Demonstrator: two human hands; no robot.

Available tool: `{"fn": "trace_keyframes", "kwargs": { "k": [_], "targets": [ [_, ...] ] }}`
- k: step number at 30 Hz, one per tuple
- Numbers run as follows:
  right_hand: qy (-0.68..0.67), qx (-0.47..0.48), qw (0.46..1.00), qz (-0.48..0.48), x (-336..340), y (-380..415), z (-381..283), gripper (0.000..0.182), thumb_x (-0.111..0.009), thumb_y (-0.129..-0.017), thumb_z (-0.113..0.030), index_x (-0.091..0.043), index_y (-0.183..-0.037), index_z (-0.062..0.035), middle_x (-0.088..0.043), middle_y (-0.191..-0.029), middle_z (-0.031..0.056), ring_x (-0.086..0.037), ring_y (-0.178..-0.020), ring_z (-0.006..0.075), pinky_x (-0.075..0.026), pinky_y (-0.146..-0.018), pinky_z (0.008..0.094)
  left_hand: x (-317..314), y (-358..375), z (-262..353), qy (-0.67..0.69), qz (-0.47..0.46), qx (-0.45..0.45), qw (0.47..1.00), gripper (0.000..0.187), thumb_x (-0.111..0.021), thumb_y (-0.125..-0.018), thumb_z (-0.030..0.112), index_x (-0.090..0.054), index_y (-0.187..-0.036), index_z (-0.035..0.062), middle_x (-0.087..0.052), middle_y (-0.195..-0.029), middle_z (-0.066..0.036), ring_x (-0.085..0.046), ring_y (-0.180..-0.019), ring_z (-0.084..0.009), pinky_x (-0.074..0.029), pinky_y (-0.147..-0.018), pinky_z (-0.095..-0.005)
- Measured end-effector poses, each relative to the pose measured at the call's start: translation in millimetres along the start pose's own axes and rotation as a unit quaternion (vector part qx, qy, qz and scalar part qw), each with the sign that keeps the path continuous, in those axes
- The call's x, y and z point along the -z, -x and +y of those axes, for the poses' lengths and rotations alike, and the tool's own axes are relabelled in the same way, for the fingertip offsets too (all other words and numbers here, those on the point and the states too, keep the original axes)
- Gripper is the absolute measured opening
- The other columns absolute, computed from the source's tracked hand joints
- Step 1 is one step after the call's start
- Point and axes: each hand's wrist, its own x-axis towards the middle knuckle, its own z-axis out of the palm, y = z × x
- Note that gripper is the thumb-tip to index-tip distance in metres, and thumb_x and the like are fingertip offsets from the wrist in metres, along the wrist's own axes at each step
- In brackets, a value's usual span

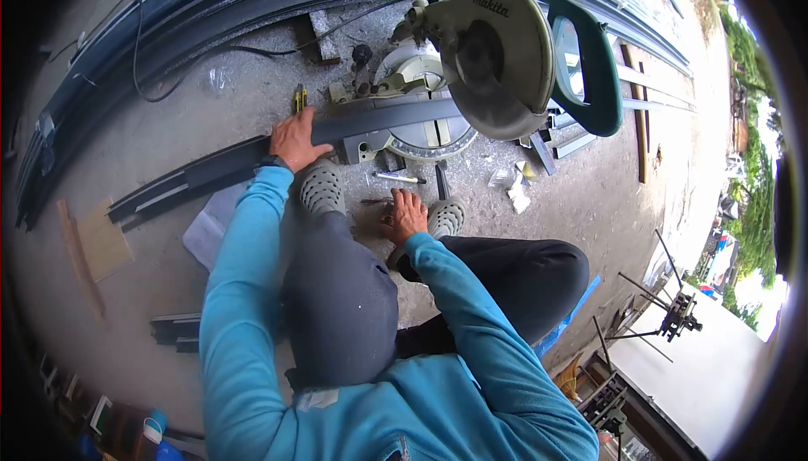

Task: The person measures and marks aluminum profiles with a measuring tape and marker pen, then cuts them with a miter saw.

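Dark metal profile point(252, 154) lies under the left hand point(296, 139), its grip pressed down flat, while the right hand point(406, 215) curls on concrete.

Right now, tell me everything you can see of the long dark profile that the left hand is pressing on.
The dark profile is a long, narrow, dark grey strip that looks like extruded metal, with stepped edges. It lies flat, running from the concrete floor at the left up across the bed of the miter saw, under its raised blade guard. The left hand rests on top of it near the saw, fingers spread along its upper edge. Its left end lies on the ground beside similar dark strips.
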Motion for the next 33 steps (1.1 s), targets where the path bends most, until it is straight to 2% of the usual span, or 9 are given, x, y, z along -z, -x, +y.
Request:
{"fn": "trace_keyframes", "kwargs": {
  "k": [2, 5, 7, 16, 20, 24, 26, 30, 33],
  "targets": [
    [-0.056, -0.041, 0.997, 0.019, 6, 1, 3, 0.098, -0.089, -0.074, -0.039, -0.039, -0.153, -0.0090, -0.048, -0.150, 0.0163, -0.045, -0.138, 0.0413, -0.039, -0.113, 0.0581, -25, -27, 20, 0.047, 0.071, -0.066, 0.994, 0.096, -0.088, -0.074, 0.052, -0.047, -0.145, 0.0015, -0.072, -0.115, -0.022, -0.068, -0.112, -0.0420, -0.049, -0.104, -0.0516],
    [-0.132, -0.086, 0.980, 0.125, 20, -3, 27, 0.088, -0.086, -0.079, -0.037, -0.043, -0.149, -0.0041, -0.052, -0.142, 0.0211, -0.050, -0.132, 0.0427, -0.042, -0.111, 0.0524, -2, -43, 30, -0.045, -0.067, 0.013, 0.997, 0.098, -0.083, -0.076, 0.061, -0.050, -0.142, -0.0025, -0.073, -0.111, -0.024, -0.071, -0.105, -0.0417, -0.052, -0.101, -0.0505],
    [-0.158, -0.088, 0.959, 0.218, 11, -14, 58, 0.081, -0.085, -0.081, -0.033, -0.046, -0.145, -0.0016, -0.056, -0.134, 0.0227, -0.053, -0.126, 0.0439, -0.044, -0.108, 0.0494, -16, -52, 29, -0.050, -0.070, -0.003, 0.996, 0.099, -0.080, -0.076, 0.065, -0.051, -0.141, -0.0041, -0.074, -0.108, -0.025, -0.073, -0.101, -0.0409, -0.055, -0.097, -0.0496],
    [-0.435, -0.230, 0.776, 0.396, 54, -55, 122, 0.070, -0.082, -0.090, -0.031, -0.049, -0.141, 0.0023, -0.061, -0.127, 0.0214, -0.063, -0.110, 0.0308, -0.053, -0.095, 0.0423, -26, -54, 20, -0.029, -0.077, -0.019, 0.996, 0.101, -0.079, -0.079, 0.065, -0.045, -0.149, 0.0007, -0.072, -0.119, -0.024, -0.072, -0.108, -0.0391, -0.057, -0.094, -0.0474],
    [-0.445, -0.242, 0.756, 0.415, 115, -48, 111, 0.065, -0.077, -0.096, -0.030, -0.046, -0.143, 0.0021, -0.060, -0.128, 0.0197, -0.063, -0.110, 0.0265, -0.053, -0.094, 0.0399, -24, -47, 16, -0.032, -0.059, -0.024, 0.997, 0.108, -0.078, -0.079, 0.066, -0.038, -0.156, 0.0024, -0.071, -0.120, -0.023, -0.072, -0.108, -0.0394, -0.057, -0.094, -0.0477],
    [-0.609, -0.238, 0.584, 0.481, 174, -50, 101, 0.052, -0.066, -0.104, -0.037, -0.046, -0.142, -0.0068, -0.056, -0.131, 0.0086, -0.059, -0.108, 0.0211, -0.053, -0.085, 0.0366, -13, -47, 24, -0.054, -0.061, -0.001, 0.997, 0.113, -0.078, -0.079, 0.066, -0.033, -0.161, 0.0029, -0.071, -0.122, -0.023, -0.071, -0.110, -0.0392, -0.056, -0.095, -0.0472],
    [-0.601, -0.206, 0.617, 0.465, 176, -63, 123, 0.051, -0.064, -0.105, -0.035, -0.046, -0.144, -0.0071, -0.058, -0.127, 0.0089, -0.059, -0.110, 0.0218, -0.054, -0.084, 0.0372, -21, -41, 25, -0.039, -0.055, -0.018, 0.998, 0.114, -0.079, -0.078, 0.066, -0.032, -0.161, 0.0024, -0.071, -0.123, -0.024, -0.071, -0.110, -0.0398, -0.056, -0.095, -0.0475],
    [-0.728, -0.243, 0.536, 0.352, 147, -119, 190, 0.051, -0.065, -0.103, -0.036, -0.053, -0.139, -0.0019, -0.061, -0.117, 0.0076, -0.062, -0.100, 0.0193, -0.057, -0.079, 0.0377, -35, -47, 10, -0.005, -0.034, -0.043, 0.998, 0.113, -0.082, -0.077, 0.061, -0.031, -0.161, 0.0046, -0.071, -0.124, -0.024, -0.070, -0.110, -0.0404, -0.056, -0.094, -0.0490],
    [-0.703, -0.274, 0.546, 0.364, 139, -164, 230, 0.048, -0.063, -0.104, -0.038, -0.056, -0.137, -0.0044, -0.061, -0.113, 0.0070, -0.062, -0.096, 0.0193, -0.057, -0.079, 0.0394, 3, -29, 48, 0.022, -0.047, 0.016, 0.999, 0.116, -0.087, -0.072, 0.056, -0.032, -0.159, 0.0043, -0.074, -0.114, -0.026, -0.072, -0.101, -0.0453, -0.056, -0.091, -0.0524]
  ]
}}
